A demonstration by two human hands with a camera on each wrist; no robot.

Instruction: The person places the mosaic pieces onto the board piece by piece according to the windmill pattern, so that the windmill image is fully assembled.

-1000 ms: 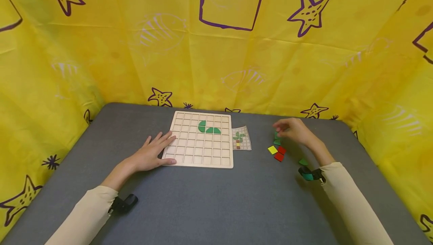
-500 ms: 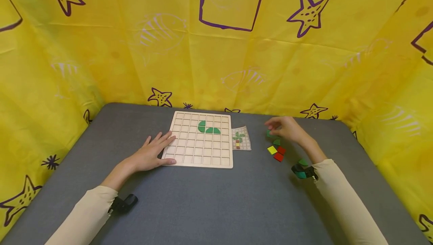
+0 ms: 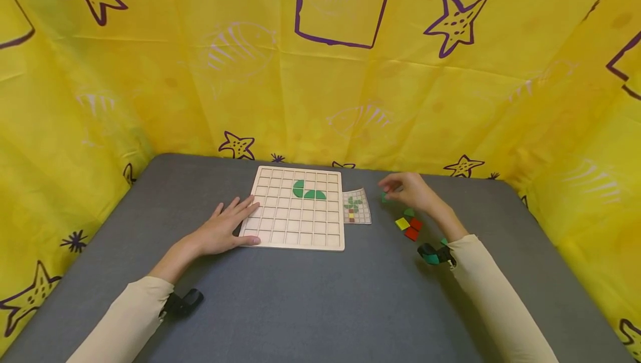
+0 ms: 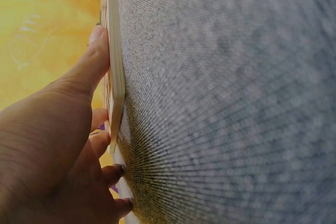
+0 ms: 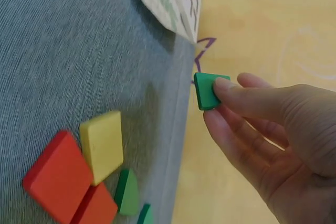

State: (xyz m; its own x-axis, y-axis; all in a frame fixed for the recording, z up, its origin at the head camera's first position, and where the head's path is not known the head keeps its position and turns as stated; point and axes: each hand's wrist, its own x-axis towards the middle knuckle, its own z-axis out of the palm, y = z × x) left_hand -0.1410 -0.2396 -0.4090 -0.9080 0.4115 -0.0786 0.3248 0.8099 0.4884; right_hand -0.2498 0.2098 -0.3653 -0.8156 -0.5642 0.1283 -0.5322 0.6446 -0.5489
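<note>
Green and small, the quarter-like piece (image 5: 206, 93) has shifted leftward over the past second, away from the red tiles (image 3: 412, 233) and yellow tile (image 3: 402, 224) toward the card (image 3: 356, 207) and wooden board (image 3: 300, 222), which suggests it is being brought to the grid. It hangs above the table (image 3: 320, 296) near its far edge, well apart from the board's right edge, pinched by the right hand (image 3: 413, 191). Its straight free edge points away from the fingertips, roughly boardward; no long axis shows, since the thumb covers part. Fingers spread, the left hand (image 3: 227, 226) rests on the board's left edge, thumb by the near-left corner.
</note>
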